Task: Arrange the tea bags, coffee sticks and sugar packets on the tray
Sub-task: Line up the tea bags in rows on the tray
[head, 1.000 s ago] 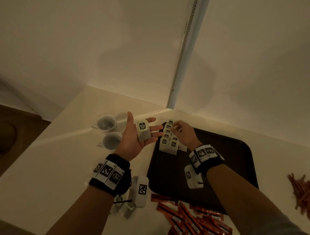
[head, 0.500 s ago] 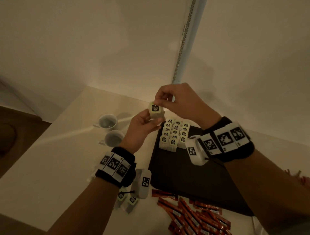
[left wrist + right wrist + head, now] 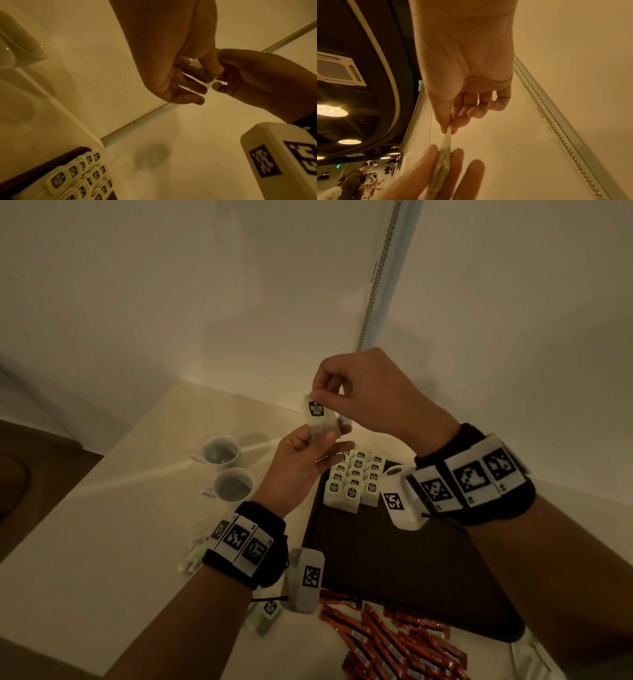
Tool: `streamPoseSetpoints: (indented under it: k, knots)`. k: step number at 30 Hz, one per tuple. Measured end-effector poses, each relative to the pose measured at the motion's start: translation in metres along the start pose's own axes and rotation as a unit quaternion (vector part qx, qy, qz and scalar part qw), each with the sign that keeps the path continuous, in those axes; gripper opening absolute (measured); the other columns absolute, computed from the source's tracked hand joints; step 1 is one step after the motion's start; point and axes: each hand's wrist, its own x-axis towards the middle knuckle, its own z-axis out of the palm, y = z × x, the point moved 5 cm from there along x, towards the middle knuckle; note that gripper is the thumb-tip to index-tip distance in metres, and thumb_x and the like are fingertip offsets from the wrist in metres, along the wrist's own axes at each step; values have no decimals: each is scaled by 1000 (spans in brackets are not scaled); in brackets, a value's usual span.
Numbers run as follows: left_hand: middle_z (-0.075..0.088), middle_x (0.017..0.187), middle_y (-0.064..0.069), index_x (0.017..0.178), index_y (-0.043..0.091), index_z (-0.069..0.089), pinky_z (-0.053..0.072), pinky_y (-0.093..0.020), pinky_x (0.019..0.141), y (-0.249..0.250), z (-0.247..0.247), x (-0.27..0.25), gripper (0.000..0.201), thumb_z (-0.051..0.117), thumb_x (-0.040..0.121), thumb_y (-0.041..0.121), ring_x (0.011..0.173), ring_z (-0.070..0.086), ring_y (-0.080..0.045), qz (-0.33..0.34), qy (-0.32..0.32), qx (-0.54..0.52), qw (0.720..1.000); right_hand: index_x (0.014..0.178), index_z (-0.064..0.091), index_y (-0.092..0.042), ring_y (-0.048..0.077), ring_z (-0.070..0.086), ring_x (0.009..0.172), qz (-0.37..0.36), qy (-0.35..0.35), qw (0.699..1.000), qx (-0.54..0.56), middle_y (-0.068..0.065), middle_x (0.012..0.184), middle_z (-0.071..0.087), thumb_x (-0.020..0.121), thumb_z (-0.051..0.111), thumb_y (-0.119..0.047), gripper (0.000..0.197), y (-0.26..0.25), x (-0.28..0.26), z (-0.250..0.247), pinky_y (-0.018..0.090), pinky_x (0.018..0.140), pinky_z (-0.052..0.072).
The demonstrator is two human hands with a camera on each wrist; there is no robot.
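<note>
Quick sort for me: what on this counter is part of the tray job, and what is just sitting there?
Job:
held tea bag, gripped by left hand and right hand
tea bags in rows on tray
loose tea bags
coffee sticks

Lying about:
two cups

Everything placed around the tray point(image 3: 404, 570) on the table point(image 3: 102, 542).
Rows of tea bags point(image 3: 354, 484) sit in the tray's far left corner; two cups point(image 3: 226, 470) stand left of the tray; coffee sticks point(image 3: 394, 642) lie before its near edge, loose tea bags point(image 3: 265, 616) at its near left corner.
</note>
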Motion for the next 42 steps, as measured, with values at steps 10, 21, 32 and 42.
streamPoseSetpoints:
  k: [10, 21, 32, 42]
  knots:
    - [72, 84, 2, 96, 12, 66, 54, -25, 75, 18, -6, 7, 11, 62, 87, 15, 81, 68, -14, 94, 66, 58, 992, 81, 67, -21, 10, 57, 69, 25, 6, 994, 103, -8, 76, 65, 85, 67, -21, 3, 9, -10, 9, 15, 65, 44]
    - [74, 82, 3, 88, 19, 71, 52, -21, 73, 1, -8, 5, 14, 61, 79, 23, 83, 69, -11, 85, 83, 54, 991, 82, 68, -19, -2, 54, 66, 53, 69, 985, 148, -16, 72, 61, 85, 68, -21, 4, 26, -19, 4, 10, 66, 43]
    - [72, 104, 1, 107, 16, 64, 52, -27, 78, -14, -58, -29, 18, 57, 92, 17, 94, 69, -19, -21, 112, 230, 967, 86, 64, -13, 1, 60, 59, 217, 2, 962, 166, -4, 76, 65, 88, 63, -9, 5, 104, -79, 47, 12, 55, 50]
    - [72, 88, -14, 97, 9, 70, 51, -26, 68, -26, -168, -148, 16, 55, 92, 5, 80, 63, -27, -155, 217, 324, 908, 106, 59, -10, 9, 58, 82, 399, -179, 887, 147, 5, 106, 62, 91, 56, -11, 15, 200, -163, 151, 16, 64, 46]
